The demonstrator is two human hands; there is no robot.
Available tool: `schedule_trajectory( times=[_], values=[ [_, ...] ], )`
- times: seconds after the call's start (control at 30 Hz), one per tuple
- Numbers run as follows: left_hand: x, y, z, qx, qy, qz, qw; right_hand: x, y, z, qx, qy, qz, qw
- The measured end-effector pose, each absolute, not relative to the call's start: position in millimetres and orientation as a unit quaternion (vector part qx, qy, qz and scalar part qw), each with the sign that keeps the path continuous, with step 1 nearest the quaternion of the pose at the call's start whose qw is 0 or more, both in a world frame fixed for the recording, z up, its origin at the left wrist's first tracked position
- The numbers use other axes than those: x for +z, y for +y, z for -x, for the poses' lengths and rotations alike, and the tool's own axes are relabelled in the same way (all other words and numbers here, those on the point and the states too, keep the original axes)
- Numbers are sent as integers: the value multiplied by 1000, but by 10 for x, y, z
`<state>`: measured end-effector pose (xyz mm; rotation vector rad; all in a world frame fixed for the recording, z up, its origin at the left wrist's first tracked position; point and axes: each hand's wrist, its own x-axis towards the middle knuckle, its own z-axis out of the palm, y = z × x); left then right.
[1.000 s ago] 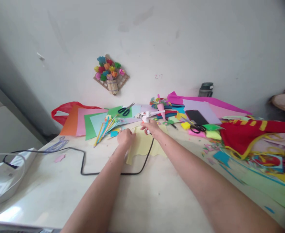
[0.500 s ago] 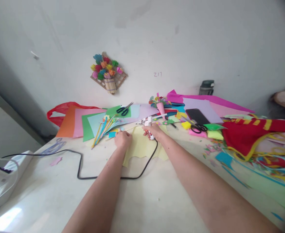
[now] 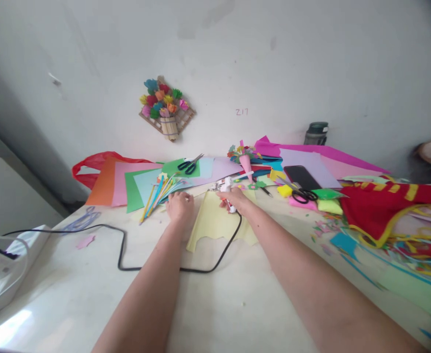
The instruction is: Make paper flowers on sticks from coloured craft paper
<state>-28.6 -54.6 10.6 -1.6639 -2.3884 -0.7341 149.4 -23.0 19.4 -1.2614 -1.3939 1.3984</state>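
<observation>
My right hand (image 3: pixel 233 198) is wrapped round a white glue gun (image 3: pixel 224 185), its nozzle side pointing left and a glue stick (image 3: pixel 245 175) jutting from the back. Beneath it lies a pale yellow sheet of paper (image 3: pixel 211 220) with a wavy near edge. My left hand (image 3: pixel 179 206) is to the left of that sheet, low over the table, with its fingers curled; what they hold, if anything, is hidden. Just left of it lies a bunch of coloured paper strips (image 3: pixel 158 196).
A black cord (image 3: pixel 164 269) runs across the table to a power strip (image 3: pixel 30 252). Dark-handled scissors (image 3: pixel 189 165) rest on coloured sheets (image 3: pixel 122 181). To the right are a phone (image 3: pixel 300 176), more scissors (image 3: pixel 303 195), a pink paper cone with flowers (image 3: pixel 245 162) and red cloth (image 3: pixel 370 211).
My left hand has shifted left, away from the yellow sheet, and now covers the small blue paper piece. My right hand keeps hold of the glue gun in about the same place.
</observation>
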Motion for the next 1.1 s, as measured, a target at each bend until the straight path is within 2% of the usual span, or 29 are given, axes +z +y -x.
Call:
schedule_trajectory(
  times=[0.2, 0.47, 0.67, 0.9, 1.1],
  values=[
    [49, -520, 461, -188, -818, 539, 72, 187, -232, -1490, 550, -548, 498, 387],
    [45, -475, 465, -172, -826, 530, 82, 182, -228, -1497, 557, -540, 498, 387],
    [141, -553, 296, -206, -791, 555, 153, 210, -224, -1481, 552, -543, 507, 378],
    [206, -577, 130, -160, -794, 587, 6, 245, -226, -1474, 535, -557, 507, 382],
    [164, -564, 190, -173, -805, 565, -48, 251, -221, -1447, 527, -571, 511, 367]
  ],
)
